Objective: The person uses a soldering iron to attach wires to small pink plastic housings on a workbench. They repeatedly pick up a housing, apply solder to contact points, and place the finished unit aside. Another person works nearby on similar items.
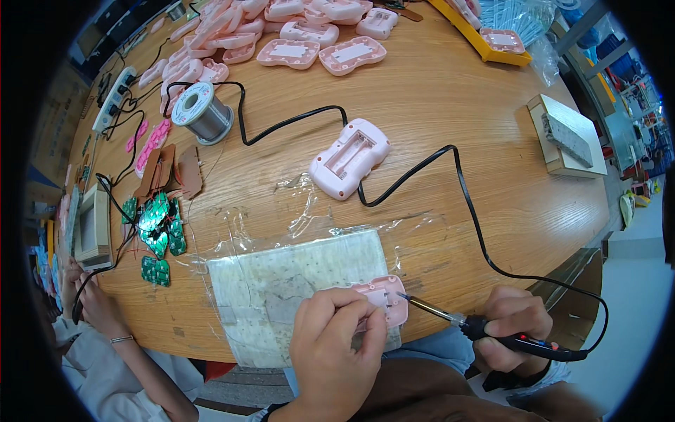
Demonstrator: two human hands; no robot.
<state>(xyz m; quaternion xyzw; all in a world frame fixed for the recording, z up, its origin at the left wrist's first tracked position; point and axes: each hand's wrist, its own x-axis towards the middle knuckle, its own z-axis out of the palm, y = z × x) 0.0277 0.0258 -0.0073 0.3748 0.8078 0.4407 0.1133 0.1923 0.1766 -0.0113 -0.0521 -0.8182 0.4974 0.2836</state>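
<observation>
A pink plastic shell half (395, 318) lies inner side up on a pale, stained cloth pad (242, 334) in front of me. My left hand (336, 344) is over the shell's left part, thumb and fingers pinched together. What they pinch is too small or hidden to make out, and the hand covers much of the shell. My right hand (512, 327) grips a black soldering iron (524, 343) with a small red light on its handle. The iron's tip points left and is at the shell's right part; I cannot tell whether it touches.
The iron's black cord (460, 176) loops across the table past a pink controller-shaped case (349, 158). A solder spool (202, 112), green circuit boards (158, 225) and a heap of pink shells (232, 35) stand beyond. Another person's hands (98, 306) are at left.
</observation>
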